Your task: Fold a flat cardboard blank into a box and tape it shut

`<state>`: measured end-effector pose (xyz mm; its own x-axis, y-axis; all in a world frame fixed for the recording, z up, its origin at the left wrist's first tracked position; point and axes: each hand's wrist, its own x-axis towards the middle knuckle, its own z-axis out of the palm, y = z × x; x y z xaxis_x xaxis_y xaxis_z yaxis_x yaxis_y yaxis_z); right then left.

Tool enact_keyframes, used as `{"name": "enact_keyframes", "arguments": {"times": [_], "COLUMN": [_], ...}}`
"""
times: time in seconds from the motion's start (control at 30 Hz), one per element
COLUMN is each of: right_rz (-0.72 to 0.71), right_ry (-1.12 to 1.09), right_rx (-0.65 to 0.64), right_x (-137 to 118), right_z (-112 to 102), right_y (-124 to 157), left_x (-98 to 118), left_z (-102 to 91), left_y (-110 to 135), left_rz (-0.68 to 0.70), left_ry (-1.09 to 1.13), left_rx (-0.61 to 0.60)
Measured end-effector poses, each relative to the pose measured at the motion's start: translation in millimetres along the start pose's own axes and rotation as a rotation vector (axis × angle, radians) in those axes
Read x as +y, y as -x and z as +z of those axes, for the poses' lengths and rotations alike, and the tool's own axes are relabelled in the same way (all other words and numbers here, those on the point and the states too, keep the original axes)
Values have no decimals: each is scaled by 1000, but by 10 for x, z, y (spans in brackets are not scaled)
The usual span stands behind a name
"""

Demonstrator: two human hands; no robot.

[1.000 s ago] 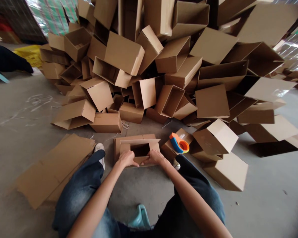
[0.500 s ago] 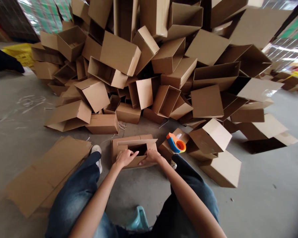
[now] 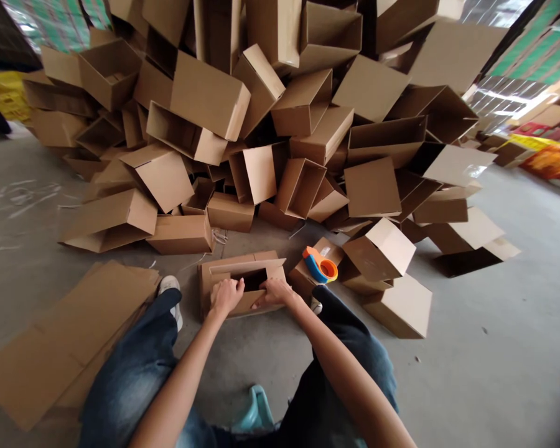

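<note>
A small cardboard box [image 3: 214, 274] lies on the concrete floor between my feet, its top flaps partly folded in over a dark opening. My left hand [image 3: 224, 295] rests on the near flap with its fingers curled over the flap's edge. My right hand [image 3: 271, 291] presses flat on the same flap beside it, fingers stretched toward the opening. An orange and blue tape dispenser [image 3: 320, 264] sits on another box just right of my right hand.
A tall heap of assembled cardboard boxes [image 3: 261, 124] fills the space ahead. Flattened cardboard sheets [image 3: 65, 336] lie on the floor at my left. More boxes [image 3: 399, 305] sit at my right. I sit on a teal stool [image 3: 256, 410].
My left hand's fingers have curled down onto the flap and the flaps have closed in further. The view has swung right, so everything sits further left.
</note>
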<state>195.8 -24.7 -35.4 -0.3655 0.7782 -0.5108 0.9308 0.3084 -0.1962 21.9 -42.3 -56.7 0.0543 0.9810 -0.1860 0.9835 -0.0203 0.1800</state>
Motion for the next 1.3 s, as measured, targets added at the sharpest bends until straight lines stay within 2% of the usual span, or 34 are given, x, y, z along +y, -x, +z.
{"name": "enact_keyframes", "arguments": {"times": [0.27, 0.63, 0.83, 0.97, 1.13, 1.23, 1.3], "right_rz": [-88, -85, -91, -63, -34, -65, -74], "right_ry": [-7, -5, -20, -6, 21, 27, 17], "right_rx": [31, 9, 27, 41, 86, 87, 86], "right_x": [63, 48, 67, 66, 58, 74, 89], "right_z": [69, 31, 66, 91, 116, 142, 159], "right_y": [-87, -61, -89, -108, -116, -122, -133], "left_x": [-2, -25, -20, -12, -38, -162, -295], "left_z": [46, 152, 149, 114, -73, -329, -538], "left_y": [-32, -70, -68, -66, -43, 7, 63], "left_rz": [9, 1, -19, 32, 152, 245, 266], "left_ry": [-14, -3, -26, 20, 137, 215, 238], "left_rx": [26, 54, 74, 59, 12, -69, -181]}}
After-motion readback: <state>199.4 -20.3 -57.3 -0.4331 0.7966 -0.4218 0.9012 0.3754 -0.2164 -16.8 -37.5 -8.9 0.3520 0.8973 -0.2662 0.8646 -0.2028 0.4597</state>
